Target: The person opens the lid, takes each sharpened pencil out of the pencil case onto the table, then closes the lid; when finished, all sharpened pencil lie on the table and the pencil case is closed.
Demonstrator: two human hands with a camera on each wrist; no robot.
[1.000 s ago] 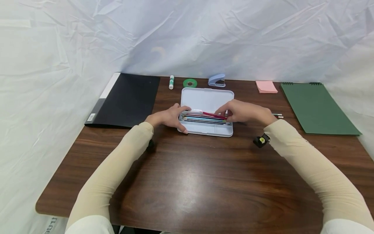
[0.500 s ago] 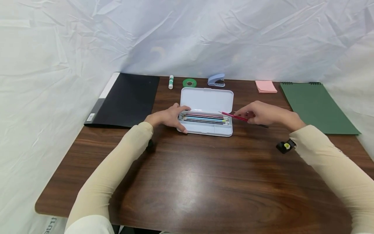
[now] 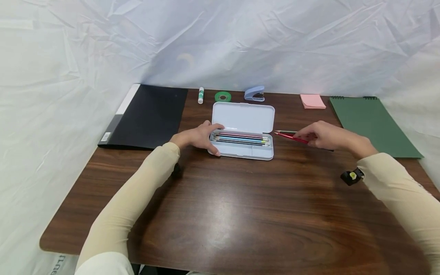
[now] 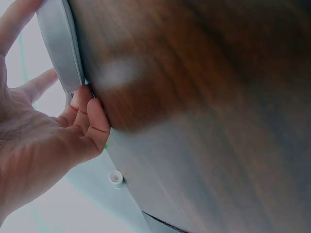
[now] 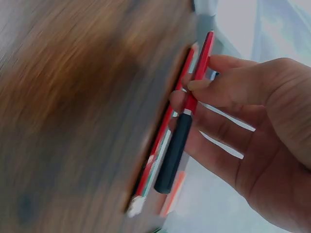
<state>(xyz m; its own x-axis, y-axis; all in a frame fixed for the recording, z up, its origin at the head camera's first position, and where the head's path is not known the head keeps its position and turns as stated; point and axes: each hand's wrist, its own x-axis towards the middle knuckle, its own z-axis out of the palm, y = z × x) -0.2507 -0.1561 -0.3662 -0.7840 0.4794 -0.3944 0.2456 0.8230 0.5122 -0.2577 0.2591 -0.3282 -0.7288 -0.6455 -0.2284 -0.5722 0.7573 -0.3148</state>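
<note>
My left hand (image 3: pixel 197 138) grips the left end of an open white pencil case (image 3: pixel 262 154), thumb at the front edge and fingers at the back. Several pencils (image 3: pixel 240 138) lie lengthwise in its tray, and the lid (image 3: pixel 243 117) leans back. Right of the case, my right hand (image 3: pixel 324 135) pinches a slim red pen with a black end (image 5: pixel 174 155) between thumb and fingertips. Close beside it on the table lie a red pencil (image 5: pixel 151 158) with a white end and a green pencil (image 3: pixel 287 131); the hand partly hides them in the head view.
Along the back stand a glue stick (image 3: pixel 201 95), green tape (image 3: pixel 222 96), a blue stapler (image 3: pixel 254 94) and pink sticky notes (image 3: pixel 313 101). A black folder (image 3: pixel 151 118) lies at the left, a green spiral notebook (image 3: pixel 374 128) at the right.
My right hand has lifted the red pen out of the case and carried it rightward, down beside the loose pencils on the table. My left hand stays on the case.
</note>
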